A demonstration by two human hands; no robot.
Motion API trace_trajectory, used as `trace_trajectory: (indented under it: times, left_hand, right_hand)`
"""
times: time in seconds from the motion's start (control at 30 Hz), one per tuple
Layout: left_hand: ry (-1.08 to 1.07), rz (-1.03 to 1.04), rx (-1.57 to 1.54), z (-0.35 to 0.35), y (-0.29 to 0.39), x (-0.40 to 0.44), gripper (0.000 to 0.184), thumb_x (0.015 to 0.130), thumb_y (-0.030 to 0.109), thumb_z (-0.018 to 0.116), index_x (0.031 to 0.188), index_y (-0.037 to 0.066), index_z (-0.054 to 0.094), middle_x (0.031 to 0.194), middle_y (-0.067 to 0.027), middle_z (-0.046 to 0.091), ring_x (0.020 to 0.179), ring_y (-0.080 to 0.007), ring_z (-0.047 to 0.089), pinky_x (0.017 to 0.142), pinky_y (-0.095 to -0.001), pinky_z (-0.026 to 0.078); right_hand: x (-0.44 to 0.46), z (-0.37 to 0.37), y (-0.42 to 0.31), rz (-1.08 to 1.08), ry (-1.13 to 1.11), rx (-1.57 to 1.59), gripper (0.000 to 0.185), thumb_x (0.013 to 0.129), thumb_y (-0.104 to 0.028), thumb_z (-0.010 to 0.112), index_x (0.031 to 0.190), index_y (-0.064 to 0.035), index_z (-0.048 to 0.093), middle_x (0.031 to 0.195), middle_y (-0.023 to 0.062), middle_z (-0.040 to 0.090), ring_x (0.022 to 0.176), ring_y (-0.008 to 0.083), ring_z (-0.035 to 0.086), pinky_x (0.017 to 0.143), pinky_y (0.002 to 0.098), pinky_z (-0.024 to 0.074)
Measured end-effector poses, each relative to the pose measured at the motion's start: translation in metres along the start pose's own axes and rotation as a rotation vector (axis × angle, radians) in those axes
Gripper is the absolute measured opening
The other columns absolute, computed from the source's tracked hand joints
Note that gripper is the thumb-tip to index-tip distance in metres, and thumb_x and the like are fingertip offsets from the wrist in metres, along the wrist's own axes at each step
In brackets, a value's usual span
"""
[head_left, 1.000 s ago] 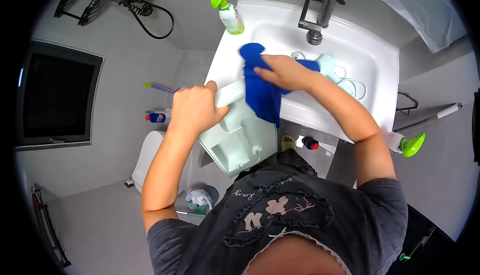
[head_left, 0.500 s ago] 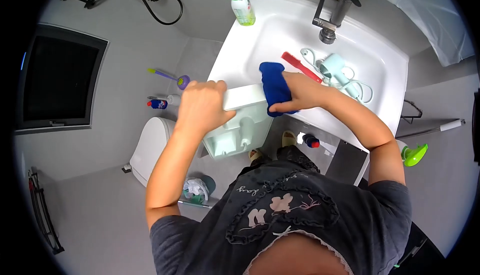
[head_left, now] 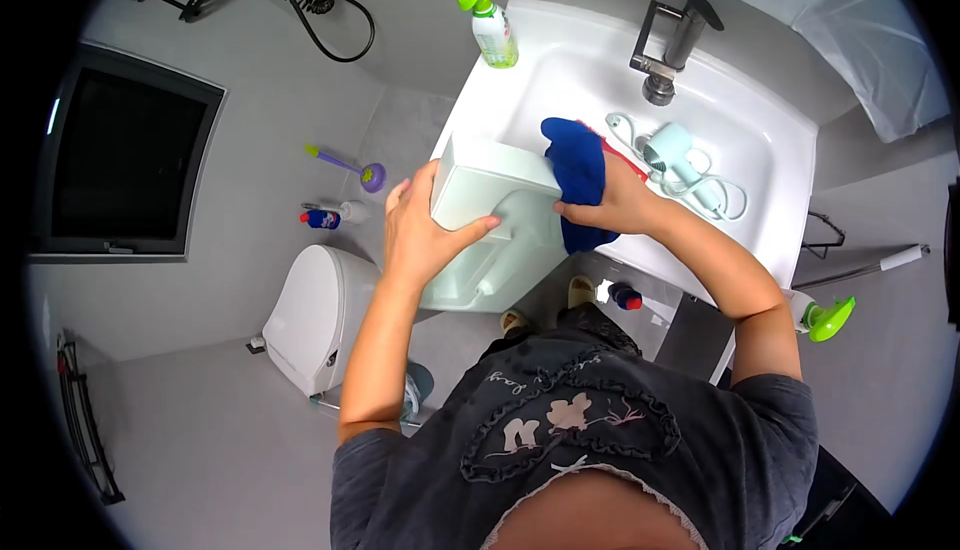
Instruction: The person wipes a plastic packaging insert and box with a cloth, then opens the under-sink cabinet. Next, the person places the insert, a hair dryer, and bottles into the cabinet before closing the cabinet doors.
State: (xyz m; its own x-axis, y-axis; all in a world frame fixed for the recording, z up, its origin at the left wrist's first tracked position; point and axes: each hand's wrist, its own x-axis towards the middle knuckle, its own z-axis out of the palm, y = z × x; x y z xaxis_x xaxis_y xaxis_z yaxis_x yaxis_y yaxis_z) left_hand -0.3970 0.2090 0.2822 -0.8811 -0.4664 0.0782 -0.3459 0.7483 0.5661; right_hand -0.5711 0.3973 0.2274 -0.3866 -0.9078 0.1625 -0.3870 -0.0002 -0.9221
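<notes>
My left hand (head_left: 418, 232) grips the left side of a pale green plastic container (head_left: 500, 175), its thumb lying over the front face. The container is tilted at the front left edge of the white sink (head_left: 530, 80). Bunched in my right hand (head_left: 625, 200) is a blue cloth (head_left: 577, 165), which touches the container's right side. Partly hidden behind the cloth and hand, a red comb (head_left: 622, 157) lies in the basin. Beside it is a light blue hair dryer (head_left: 672, 145) with its coiled cord.
A green-topped spray bottle (head_left: 492, 35) stands on the sink's left corner, and a dark faucet (head_left: 680, 38) at the back. The toilet (head_left: 310, 315) is at left, near a purple brush (head_left: 370, 176). Another spray bottle (head_left: 828, 318) hangs at right.
The container has turned and tilted, showing more of its pale outer side. My left hand has shifted from its top edge to its side. The cloth has moved to the container's right side.
</notes>
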Motion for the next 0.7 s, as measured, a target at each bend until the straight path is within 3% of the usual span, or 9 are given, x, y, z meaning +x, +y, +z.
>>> trace_trajectory:
  times: [0.1, 0.17, 0.23, 0.27, 0.33, 0.43, 0.5, 0.63, 0.7]
  left_hand:
    - [-0.076, 0.280, 0.247, 0.017, 0.011, -0.003, 0.080, 0.056, 0.047, 0.080, 0.119, 0.006, 0.051, 0.098, -0.0136, 0.065, 0.093, -0.0268, 0.061, 0.097, -0.0425, 0.032]
    - [-0.044, 0.279, 0.266, 0.027, 0.017, -0.006, 0.076, 0.055, 0.044, 0.081, 0.114, 0.002, 0.055, 0.092, -0.0135, 0.065, 0.085, -0.0250, 0.062, 0.091, -0.0377, 0.033]
    - [-0.080, 0.217, 0.236, 0.025, 0.021, -0.005, 0.077, 0.055, 0.043, 0.081, 0.114, 0.001, 0.054, 0.092, -0.0119, 0.065, 0.084, -0.0247, 0.062, 0.089, -0.0377, 0.034]
    - [0.018, 0.310, 0.224, 0.024, 0.014, -0.007, 0.076, 0.054, 0.043, 0.082, 0.113, 0.004, 0.054, 0.091, -0.0096, 0.065, 0.081, -0.0241, 0.062, 0.089, -0.0368, 0.034]
    - [0.061, 0.135, 0.310, 0.007, 0.014, -0.014, 0.073, 0.050, 0.040, 0.084, 0.111, 0.011, 0.055, 0.096, -0.0100, 0.064, 0.090, -0.0292, 0.057, 0.087, -0.0392, 0.039]
    - [0.163, -0.109, -0.115, -0.026, -0.013, -0.015, 0.061, 0.058, 0.021, 0.083, 0.109, 0.003, 0.053, 0.102, -0.0135, 0.062, 0.091, -0.0244, 0.059, 0.081, -0.0354, 0.047]
    - [0.267, -0.120, -0.139, -0.040, -0.039, -0.020, 0.057, 0.065, 0.014, 0.080, 0.112, 0.000, 0.052, 0.101, -0.0114, 0.061, 0.091, -0.0194, 0.058, 0.082, -0.0316, 0.046]
    - [0.409, -0.231, -0.494, -0.040, -0.106, -0.026, 0.057, 0.075, 0.029, 0.075, 0.112, -0.007, 0.052, 0.103, -0.0132, 0.060, 0.092, -0.0201, 0.057, 0.082, -0.0320, 0.045]
    - [0.439, -0.278, -0.744, -0.027, -0.125, -0.028, 0.055, 0.082, 0.035, 0.067, 0.114, -0.008, 0.052, 0.106, -0.0143, 0.059, 0.094, -0.0209, 0.057, 0.083, -0.0323, 0.046]
  right_hand:
    - [0.013, 0.015, -0.014, -0.204, 0.009, -0.052, 0.060, 0.072, -0.034, 0.074, 0.115, 0.0000, 0.050, 0.105, 0.0185, 0.057, 0.095, 0.0320, 0.057, 0.084, 0.0357, 0.0457]
    - [0.029, 0.018, -0.027, -0.134, -0.077, -0.189, 0.059, 0.074, -0.043, 0.071, 0.107, 0.0010, 0.051, 0.098, 0.0206, 0.055, 0.090, 0.0370, 0.055, 0.079, 0.0384, 0.0455]
    - [0.036, 0.019, -0.024, -0.320, -0.066, -0.203, 0.058, 0.078, -0.039, 0.069, 0.120, -0.0041, 0.048, 0.105, 0.0182, 0.054, 0.096, 0.0330, 0.055, 0.085, 0.0374, 0.0432]
    - [0.033, 0.019, -0.023, -0.322, -0.016, -0.060, 0.056, 0.077, -0.048, 0.065, 0.103, 0.0003, 0.052, 0.094, 0.0213, 0.055, 0.086, 0.0392, 0.056, 0.077, 0.0410, 0.0445]
    - [0.023, 0.012, -0.003, -0.190, -0.055, -0.005, 0.053, 0.082, -0.049, 0.060, 0.102, -0.0003, 0.053, 0.096, 0.0234, 0.058, 0.088, 0.0381, 0.057, 0.078, 0.0414, 0.0444]
    - [0.027, -0.002, 0.059, 0.092, -0.032, -0.072, 0.051, 0.084, -0.047, 0.056, 0.105, -0.0004, 0.055, 0.097, 0.0251, 0.059, 0.090, 0.0381, 0.058, 0.079, 0.0430, 0.0449]
    - [0.038, -0.003, 0.093, -0.070, 0.217, -0.343, 0.046, 0.083, -0.042, 0.059, 0.102, 0.0003, 0.058, 0.093, 0.0234, 0.062, 0.090, 0.0371, 0.059, 0.080, 0.0427, 0.0468]
    - [0.038, -0.022, 0.059, 0.495, -0.236, -0.766, 0.041, 0.080, -0.036, 0.062, 0.101, -0.0011, 0.062, 0.094, 0.0184, 0.065, 0.093, 0.0343, 0.061, 0.081, 0.0416, 0.0491]
    - [0.013, -0.010, 0.051, 0.358, 0.103, -0.692, 0.040, 0.081, -0.035, 0.062, 0.105, -0.0033, 0.062, 0.096, 0.0155, 0.065, 0.089, 0.0290, 0.063, 0.076, 0.0373, 0.0503]
